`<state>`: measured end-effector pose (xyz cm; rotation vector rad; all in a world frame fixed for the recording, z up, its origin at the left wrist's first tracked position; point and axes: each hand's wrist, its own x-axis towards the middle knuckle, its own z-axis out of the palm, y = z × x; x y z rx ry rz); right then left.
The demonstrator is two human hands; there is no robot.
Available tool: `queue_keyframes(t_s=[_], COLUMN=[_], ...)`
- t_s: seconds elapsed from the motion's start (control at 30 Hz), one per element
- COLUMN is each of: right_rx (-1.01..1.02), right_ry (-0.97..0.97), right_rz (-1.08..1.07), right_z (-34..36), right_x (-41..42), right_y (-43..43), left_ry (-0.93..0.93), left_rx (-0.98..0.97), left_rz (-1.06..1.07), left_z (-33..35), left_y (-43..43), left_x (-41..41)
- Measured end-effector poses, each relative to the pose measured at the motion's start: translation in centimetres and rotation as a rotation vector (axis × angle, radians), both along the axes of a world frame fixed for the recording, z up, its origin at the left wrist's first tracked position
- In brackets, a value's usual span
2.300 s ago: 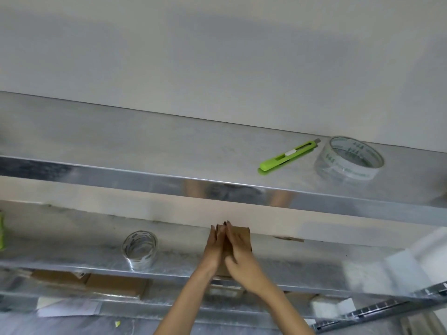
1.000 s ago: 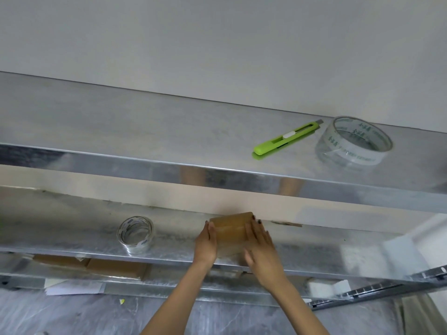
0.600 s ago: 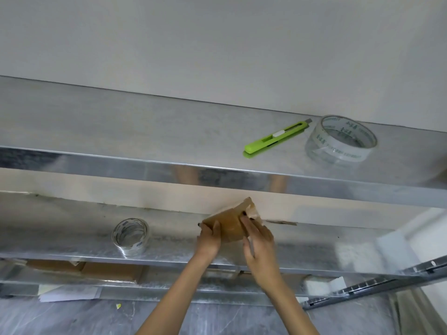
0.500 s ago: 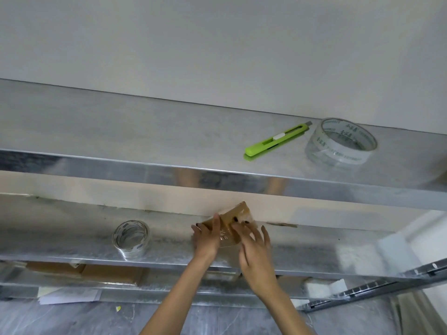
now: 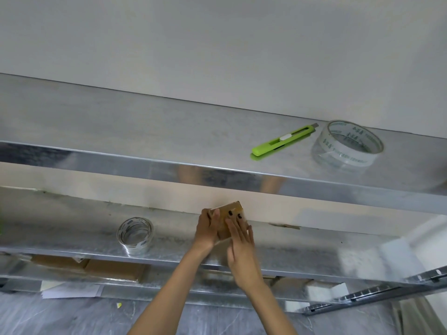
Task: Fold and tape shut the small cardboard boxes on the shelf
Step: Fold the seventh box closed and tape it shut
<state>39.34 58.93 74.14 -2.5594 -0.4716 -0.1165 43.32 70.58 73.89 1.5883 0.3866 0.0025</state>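
A tape roll (image 5: 135, 235) stands on the middle shelf (image 5: 60, 228). To its right, the left hand (image 5: 206, 228) grips the left edge of the small cardboard box (image 5: 229, 211), held over that shelf. The right hand (image 5: 238, 240) presses straight fingers flat on the box face. On the upper shelf (image 5: 121, 131) lie a green utility knife (image 5: 283, 142) and a clear tape roll (image 5: 346, 143).

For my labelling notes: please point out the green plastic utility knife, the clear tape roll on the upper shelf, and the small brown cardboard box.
green plastic utility knife (image 5: 283, 143), head view, mid-handle.
upper clear tape roll (image 5: 338, 157), head view, front outer wall.
small brown cardboard box (image 5: 222, 222), head view, bare upper face.
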Motion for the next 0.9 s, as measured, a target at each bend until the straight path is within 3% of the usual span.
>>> queue_keyframes(t_s=[0.3, 0.57, 0.67, 0.9], right_rx=[0.074, -0.153, -0.118, -0.058], right_ry=[0.079, 0.017, -0.007, 0.03], right_rz=[-0.197, -0.328, -0.311, -0.288], right_z=[0.0, 0.7, 0.9, 0.4], right_x=[-0.9, -0.5, -0.4, -0.4], right_y=[2.7, 3.3, 2.6, 0.6], left_ry=[-0.06, -0.001, -0.036, -0.074], left_rx=[0.143, 0.184, 0.162, 0.319], left_rz=[-0.016, -0.111, -0.088, -0.123], left_z=[0.5, -0.5, 0.2, -0.5], left_y=[-0.2, 0.5, 0.3, -1.0], left_x=[-0.5, -0.2, -1.1, -2.8])
